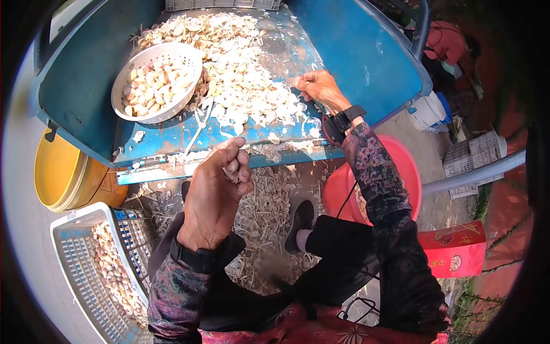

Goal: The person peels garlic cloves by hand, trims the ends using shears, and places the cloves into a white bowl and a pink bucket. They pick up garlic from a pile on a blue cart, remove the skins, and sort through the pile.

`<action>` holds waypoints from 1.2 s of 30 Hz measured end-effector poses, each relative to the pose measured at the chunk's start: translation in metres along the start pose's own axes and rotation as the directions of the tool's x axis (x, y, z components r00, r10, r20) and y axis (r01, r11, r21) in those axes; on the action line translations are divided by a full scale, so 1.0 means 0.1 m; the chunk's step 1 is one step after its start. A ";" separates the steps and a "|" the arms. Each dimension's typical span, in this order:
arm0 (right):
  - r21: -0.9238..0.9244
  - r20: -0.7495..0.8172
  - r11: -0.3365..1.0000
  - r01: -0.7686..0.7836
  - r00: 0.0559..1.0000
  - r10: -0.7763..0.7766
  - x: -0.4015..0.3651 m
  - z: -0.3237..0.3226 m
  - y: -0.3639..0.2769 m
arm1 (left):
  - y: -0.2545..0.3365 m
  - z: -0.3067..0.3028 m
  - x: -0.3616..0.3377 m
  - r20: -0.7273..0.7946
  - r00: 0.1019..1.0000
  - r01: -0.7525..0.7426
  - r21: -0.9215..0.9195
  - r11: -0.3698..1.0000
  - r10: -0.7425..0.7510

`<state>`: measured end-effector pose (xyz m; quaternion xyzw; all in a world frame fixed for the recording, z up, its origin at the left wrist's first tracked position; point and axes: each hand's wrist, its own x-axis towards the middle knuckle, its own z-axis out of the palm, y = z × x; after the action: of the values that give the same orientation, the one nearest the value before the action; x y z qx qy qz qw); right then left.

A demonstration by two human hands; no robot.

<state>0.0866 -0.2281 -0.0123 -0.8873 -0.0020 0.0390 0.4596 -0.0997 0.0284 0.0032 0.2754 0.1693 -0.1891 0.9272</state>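
Observation:
My left hand [213, 192] is raised before the front edge of the blue cart bed [366, 63], its fingers curled round a pale garlic clove [231, 175] that shows only in part. Over the right of the bed, close to the pile of garlic cloves and skins [243, 86], is my right hand [322, 89]. Its thumb and fingers are pinched together; whatever lies between them is too small to make out. A white perforated basket [192, 60] of garlic cloves [154, 89] rests on the bed at the left, tilted against the pile.
A white plastic crate [112, 241] with garlic cloves stands at lower left, below a yellow bucket [54, 172]. On the right are a red basin [401, 166], a red box [452, 250] and grey crates [472, 157]. Peelings [266, 212] cover the ground between my feet. Another person [447, 43] is at upper right.

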 end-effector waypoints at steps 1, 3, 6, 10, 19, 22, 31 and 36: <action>-0.233 -0.016 0.972 0.030 0.999 -0.034 0.08 -0.01 0.04 | -0.01 -0.01 0.01 0.030 1.000 -0.001 0.022 1.000 0.000; -0.264 0.079 0.962 0.064 0.996 -0.044 0.20 0.03 0.07 | -0.03 -0.03 0.02 0.067 0.998 0.002 0.052 0.999 -0.005; -0.320 0.211 0.937 0.139 0.975 -0.073 0.30 0.10 0.01 | -0.02 -0.02 0.02 0.050 0.999 0.007 0.064 0.998 -0.010; -0.555 0.313 0.788 0.269 0.944 -0.102 0.34 0.13 -0.10 | -0.02 0.00 0.02 0.019 1.000 0.001 0.080 0.997 -0.002; -0.657 0.222 0.575 0.488 0.853 -0.471 0.23 0.23 0.15 | -0.04 -0.05 0.03 0.051 0.999 0.010 0.070 0.998 -0.013; -0.411 0.036 0.905 0.112 0.994 -0.106 0.08 0.09 0.07 | -0.03 -0.05 0.03 0.060 0.998 0.001 0.076 0.997 -0.006; 0.684 0.300 0.716 -0.142 0.949 -0.098 -0.72 -0.21 -0.12 | -0.08 -0.03 0.07 0.061 0.998 0.005 0.081 0.997 -0.010; -0.067 0.290 0.989 -0.131 0.946 0.145 -1.26 -0.72 -0.03 | -0.08 -0.02 0.07 0.091 0.996 0.001 0.034 0.999 -0.004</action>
<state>-0.0338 -0.2904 0.0399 -0.8800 -0.0092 0.2027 0.4295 -0.0978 0.0219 -0.0048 0.2820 0.1242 -0.2056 0.9289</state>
